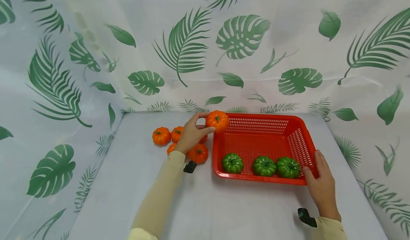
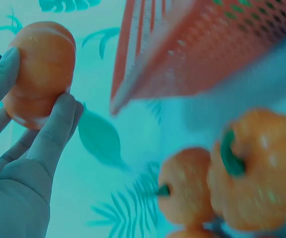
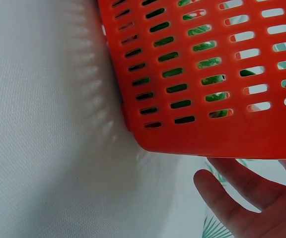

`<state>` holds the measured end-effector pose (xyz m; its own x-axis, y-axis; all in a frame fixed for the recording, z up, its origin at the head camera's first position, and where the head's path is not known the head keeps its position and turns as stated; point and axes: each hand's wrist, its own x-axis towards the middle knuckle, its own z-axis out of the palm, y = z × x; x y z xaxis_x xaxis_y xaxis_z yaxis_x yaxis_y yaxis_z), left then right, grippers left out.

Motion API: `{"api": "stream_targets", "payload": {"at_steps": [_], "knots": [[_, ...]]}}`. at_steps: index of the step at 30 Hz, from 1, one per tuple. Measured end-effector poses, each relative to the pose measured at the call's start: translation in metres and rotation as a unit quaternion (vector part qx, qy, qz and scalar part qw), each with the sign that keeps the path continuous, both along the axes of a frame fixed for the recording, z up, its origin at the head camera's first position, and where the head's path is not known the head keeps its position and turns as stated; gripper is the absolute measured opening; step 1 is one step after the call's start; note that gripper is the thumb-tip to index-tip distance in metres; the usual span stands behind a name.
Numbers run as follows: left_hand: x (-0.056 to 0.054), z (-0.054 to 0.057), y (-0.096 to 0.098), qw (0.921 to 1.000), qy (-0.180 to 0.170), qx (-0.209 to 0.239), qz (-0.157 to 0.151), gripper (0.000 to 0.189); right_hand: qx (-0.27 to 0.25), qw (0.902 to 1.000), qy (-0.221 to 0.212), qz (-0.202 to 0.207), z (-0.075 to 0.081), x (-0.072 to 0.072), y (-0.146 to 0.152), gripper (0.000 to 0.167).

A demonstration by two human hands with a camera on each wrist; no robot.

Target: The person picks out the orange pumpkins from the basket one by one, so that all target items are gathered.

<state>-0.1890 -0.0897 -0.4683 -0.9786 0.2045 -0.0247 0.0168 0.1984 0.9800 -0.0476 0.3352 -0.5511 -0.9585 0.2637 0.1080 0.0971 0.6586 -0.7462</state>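
My left hand [image 1: 193, 133] grips an orange mini pumpkin [image 1: 217, 121] between thumb and fingers, at the left rim of a red plastic basket [image 1: 256, 117]. The left wrist view also shows this pumpkin [image 2: 43, 69], its green stem beside the thumb. At the basket's near right corner, my right hand [image 1: 322, 183] holds the rim, thumb at the near side and fingers along the right wall. Part of that grip is hidden in the right wrist view, behind the slotted wall [image 3: 192, 136]. Three green pumpkins [image 1: 264, 166] lie along the basket's near side.
Several more orange pumpkins [image 1: 161, 136] sit in a cluster on the white table [image 1: 128, 183], left of the basket and partly hidden by my left hand. A leaf-printed curtain [image 1: 192, 90] hangs behind the table and along both sides.
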Motion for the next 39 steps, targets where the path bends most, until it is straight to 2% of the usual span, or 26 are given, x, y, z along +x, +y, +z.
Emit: {"api": "stream_targets", "payload": {"at_steps": [6,13,19,24,31,36,39], "knots": [[0.013,-0.002,-0.036,0.9982,-0.014,-0.042,0.040,0.053,0.006,0.9999,-0.012,-0.002,0.001,-0.002,-0.001,0.072],[0.027,-0.008,-0.077,0.9961,-0.016,-0.044,0.074,0.060,0.011,0.9997,-0.019,-0.006,0.001,-0.003,0.000,0.072],[0.040,-0.026,-0.112,0.9901,-0.011,-0.073,0.120,0.070,0.019,0.9996,-0.015,-0.011,0.001,-0.005,0.000,0.072],[0.055,-0.043,-0.135,0.9847,-0.024,-0.059,0.162,0.075,0.018,0.9995,-0.021,-0.014,0.003,-0.007,-0.003,0.073],[0.078,-0.062,-0.154,0.9731,-0.044,-0.017,0.225,0.075,0.014,0.9992,-0.031,-0.020,0.004,-0.006,-0.002,0.072],[0.089,-0.073,-0.161,0.9600,-0.056,-0.017,0.274,0.072,0.012,0.9992,-0.030,-0.023,0.002,-0.007,-0.002,0.072],[0.093,-0.080,-0.164,0.9556,-0.064,-0.021,0.287,0.071,0.011,0.9992,-0.030,-0.024,0.001,-0.008,-0.002,0.072]]}}
